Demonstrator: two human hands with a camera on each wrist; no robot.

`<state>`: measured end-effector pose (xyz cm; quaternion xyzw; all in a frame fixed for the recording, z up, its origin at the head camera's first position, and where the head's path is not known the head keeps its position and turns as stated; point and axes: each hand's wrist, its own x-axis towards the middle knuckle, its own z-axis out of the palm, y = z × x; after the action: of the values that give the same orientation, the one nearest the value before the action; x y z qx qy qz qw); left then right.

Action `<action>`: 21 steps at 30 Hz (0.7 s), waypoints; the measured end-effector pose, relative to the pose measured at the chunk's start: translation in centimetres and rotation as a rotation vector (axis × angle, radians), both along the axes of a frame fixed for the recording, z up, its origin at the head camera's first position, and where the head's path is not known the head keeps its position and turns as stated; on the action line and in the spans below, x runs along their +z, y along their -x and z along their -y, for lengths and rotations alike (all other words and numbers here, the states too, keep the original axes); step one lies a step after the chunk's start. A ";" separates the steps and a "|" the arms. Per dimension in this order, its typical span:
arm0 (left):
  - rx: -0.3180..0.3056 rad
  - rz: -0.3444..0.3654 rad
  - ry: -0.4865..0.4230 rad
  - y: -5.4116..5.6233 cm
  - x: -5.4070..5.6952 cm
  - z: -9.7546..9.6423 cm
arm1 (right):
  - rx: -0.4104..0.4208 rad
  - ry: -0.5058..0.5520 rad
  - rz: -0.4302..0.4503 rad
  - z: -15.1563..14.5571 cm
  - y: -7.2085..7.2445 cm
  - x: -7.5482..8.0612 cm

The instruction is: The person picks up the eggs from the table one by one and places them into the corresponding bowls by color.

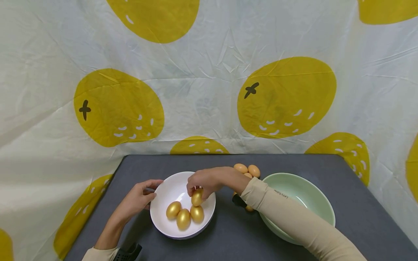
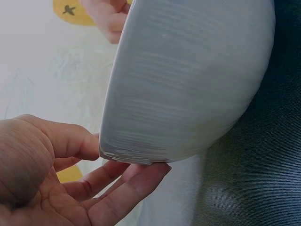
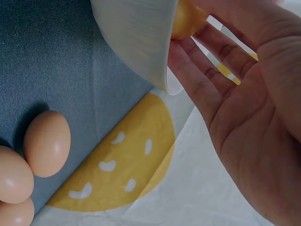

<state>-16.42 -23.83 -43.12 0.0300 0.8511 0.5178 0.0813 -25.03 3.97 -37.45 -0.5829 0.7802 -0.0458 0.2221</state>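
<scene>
My right hand pinches a golden egg over the white bowl — left hand, fingers relaxed, steadies its rim; I should lower gently.

Staged recording setup, not a lived-in room: a white sheet printed with big yellow fruit is hanging as backdrop, wrapping around a grey cloth-covered table standing in front.

The left hand lies open beside the white bowl, its fingertips touching the bowl's lower rim and its thumb just short of the wall. Beyond the bowl's far edge, part of another hand shows. Dark cloth lies under the bowl, away from the palm.
</scene>
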 end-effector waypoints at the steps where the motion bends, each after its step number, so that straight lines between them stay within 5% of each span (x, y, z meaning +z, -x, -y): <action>1: 0.000 0.000 0.001 0.0 0.0 0.0 | -0.002 -0.004 -0.003 0.0 0.0 0.0; 21: -0.012 0.010 -0.006 0.3 0.5 0.1 | 0.011 -0.117 -0.121 0.9 -0.1 -0.2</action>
<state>-16.72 -23.97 -42.59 0.0330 0.8488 0.5202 0.0886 -24.96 3.05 -37.69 -0.5751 0.7902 0.0366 0.2087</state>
